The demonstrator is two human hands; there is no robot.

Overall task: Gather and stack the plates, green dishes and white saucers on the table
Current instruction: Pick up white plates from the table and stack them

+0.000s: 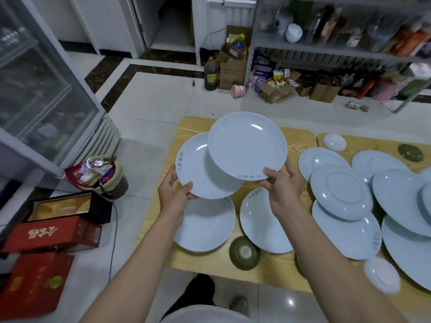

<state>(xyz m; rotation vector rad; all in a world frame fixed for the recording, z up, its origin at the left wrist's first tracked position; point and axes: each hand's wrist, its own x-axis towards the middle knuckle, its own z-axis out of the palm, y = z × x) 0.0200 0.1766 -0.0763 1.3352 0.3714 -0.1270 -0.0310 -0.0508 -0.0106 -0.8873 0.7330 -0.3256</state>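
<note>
Nearest, an upturned olive-green ceramic dish (pixel 244 252) and two round white plates (pixel 205 226) lie unstacked on the pale wooden table (pixel 275 266). Above, the left hand (pixel 173 196) grips a lifted white plate (pixel 200 169), and the right hand (pixel 283 188) pinches a second lifted plate (pixel 247 145) overlapping it. Stacking seems barely begun, with a small white saucer (pixel 334 142) waiting beyond.

A tall cooler with a glass door (pixel 35 89) stands at the left on the pale tiled floor (pixel 151 101). Near its foot is a bin (pixel 109 180) full of wrappers. An open black box (pixel 70 208) and two red boxes lie close by: one with gold letters (pixel 53 234) and a larger one (pixel 32 283). Farther away, a dark bottle (pixel 211 74) stands just beside a brown carton (pixel 233 71), and a pink cup (pixel 238 90) lies on its side. A metal rack (pixel 326 46) holds crowded packets and a white bowl (pixel 293 32).
</note>
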